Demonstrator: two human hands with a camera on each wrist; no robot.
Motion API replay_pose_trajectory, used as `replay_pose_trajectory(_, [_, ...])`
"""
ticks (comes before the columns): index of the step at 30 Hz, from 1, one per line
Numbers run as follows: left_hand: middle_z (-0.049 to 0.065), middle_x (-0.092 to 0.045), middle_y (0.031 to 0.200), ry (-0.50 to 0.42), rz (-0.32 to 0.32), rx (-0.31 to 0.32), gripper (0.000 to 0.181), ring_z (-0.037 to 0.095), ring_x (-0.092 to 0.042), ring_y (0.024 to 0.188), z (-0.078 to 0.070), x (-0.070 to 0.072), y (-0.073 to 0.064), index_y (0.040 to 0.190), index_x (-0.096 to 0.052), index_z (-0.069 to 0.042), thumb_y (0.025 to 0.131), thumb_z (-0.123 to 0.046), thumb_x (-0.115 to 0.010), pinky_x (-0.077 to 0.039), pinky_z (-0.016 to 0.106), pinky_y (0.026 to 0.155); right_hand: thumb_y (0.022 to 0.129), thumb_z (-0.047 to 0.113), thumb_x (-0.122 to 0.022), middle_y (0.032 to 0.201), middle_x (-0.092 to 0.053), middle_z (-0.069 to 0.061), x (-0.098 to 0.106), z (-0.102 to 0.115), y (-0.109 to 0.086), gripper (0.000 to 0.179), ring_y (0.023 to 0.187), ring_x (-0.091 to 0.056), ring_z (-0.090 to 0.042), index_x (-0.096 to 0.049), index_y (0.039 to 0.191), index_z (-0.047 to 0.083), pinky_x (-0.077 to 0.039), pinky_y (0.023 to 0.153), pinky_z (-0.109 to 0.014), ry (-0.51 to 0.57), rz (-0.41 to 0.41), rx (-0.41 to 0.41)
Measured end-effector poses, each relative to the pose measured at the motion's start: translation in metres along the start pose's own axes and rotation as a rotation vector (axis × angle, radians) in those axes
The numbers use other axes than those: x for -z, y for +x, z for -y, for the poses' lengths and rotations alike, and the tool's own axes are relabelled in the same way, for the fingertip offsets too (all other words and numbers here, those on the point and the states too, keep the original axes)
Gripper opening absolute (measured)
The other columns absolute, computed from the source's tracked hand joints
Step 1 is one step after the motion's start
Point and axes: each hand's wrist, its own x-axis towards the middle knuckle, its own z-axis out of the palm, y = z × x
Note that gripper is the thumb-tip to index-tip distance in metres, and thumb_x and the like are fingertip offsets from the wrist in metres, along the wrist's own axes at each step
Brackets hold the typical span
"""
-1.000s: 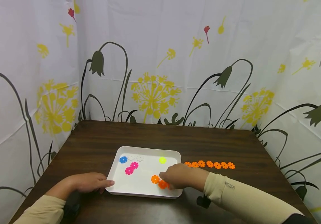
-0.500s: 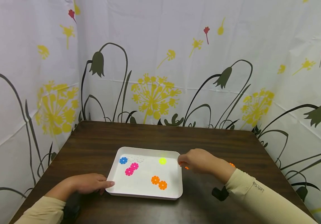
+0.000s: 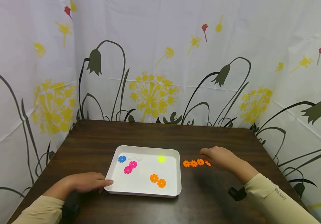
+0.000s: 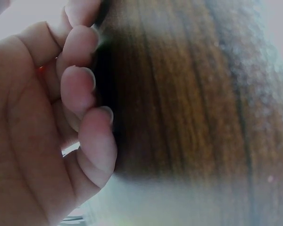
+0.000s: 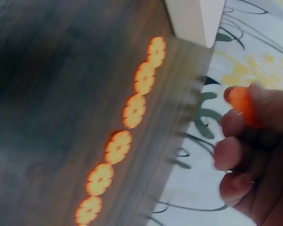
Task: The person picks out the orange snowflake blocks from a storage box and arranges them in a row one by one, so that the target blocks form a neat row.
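In the head view, my left hand (image 3: 86, 182) holds the left side of the white tray (image 3: 142, 194), its thumb over the rim; the left wrist view shows its fingers (image 4: 98, 141) curled beside the table. My right hand (image 3: 219, 157) is raised over the table right of the tray. Between its thumb and index finger it pinches an orange snowflake disc (image 5: 243, 106), seen in the right wrist view. Below it, a row of orange discs (image 3: 193, 163) lies on the wood, its right part hidden by the hand. Two more orange discs (image 3: 161, 183) lie in the tray.
Also in the tray are a blue disc (image 3: 122, 159), two pink discs (image 3: 128, 170), pale white discs (image 3: 139, 158) and a yellow disc (image 3: 161, 159). The dark wooden table (image 3: 149, 133) ends at a flower-print curtain (image 3: 155, 46) behind and at both sides.
My right hand has lifted an orange disc out of the tray and carried it right, past the rim and over the orange row. My left hand stays at the tray's left side.
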Motion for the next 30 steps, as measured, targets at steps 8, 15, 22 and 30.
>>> replay_pose_trajectory(8, [0.003, -0.055, 0.079, 0.017, -0.001, 0.015, 0.046, 0.019, -0.049, 0.073, 0.001, 0.001, 0.000, 0.080, -0.063, -0.012, 0.097, -0.052, -0.050, -0.038, 0.033, 0.065, 0.100, 0.022, -0.058, 0.077, -0.061, 0.007, -0.031, -0.008, -0.002, 0.008, 0.059, -0.051, -0.005, -0.054, 0.093, 0.021, -0.043, 0.056, -0.028, 0.126, 0.138, -0.087])
replay_pose_trajectory(15, [0.004, -0.054, 0.079, 0.022, 0.005, 0.004, 0.046, 0.019, -0.049, 0.073, 0.000, 0.002, 0.000, 0.081, -0.063, -0.011, 0.098, -0.052, -0.049, -0.037, 0.035, 0.066, 0.094, 0.023, -0.066, 0.073, -0.056, 0.015, -0.057, 0.002, 0.013, 0.016, 0.061, -0.047, -0.003, -0.055, 0.083, 0.025, -0.040, 0.057, -0.024, 0.104, 0.174, -0.002])
replay_pose_trajectory(22, [0.004, -0.054, 0.082, 0.026, 0.007, 0.013, 0.047, 0.019, -0.049, 0.076, -0.002, 0.001, 0.000, 0.082, -0.063, -0.012, 0.098, -0.053, -0.049, -0.038, 0.035, 0.068, 0.092, 0.021, -0.070, 0.072, -0.056, 0.012, -0.065, 0.018, 0.033, 0.014, 0.062, -0.050, -0.008, -0.056, 0.091, 0.022, -0.043, 0.058, -0.027, 0.075, 0.171, -0.048])
replay_pose_trajectory(30, [0.004, -0.054, 0.083, 0.023, 0.007, 0.015, 0.046, 0.019, -0.049, 0.077, -0.003, 0.002, -0.002, 0.082, -0.063, -0.011, 0.098, -0.052, -0.050, -0.038, 0.037, 0.069, 0.093, 0.017, -0.066, 0.068, -0.050, 0.009, -0.069, 0.026, 0.045, 0.020, 0.058, -0.048, -0.012, -0.049, 0.087, 0.023, -0.041, 0.054, -0.029, -0.024, 0.152, -0.026])
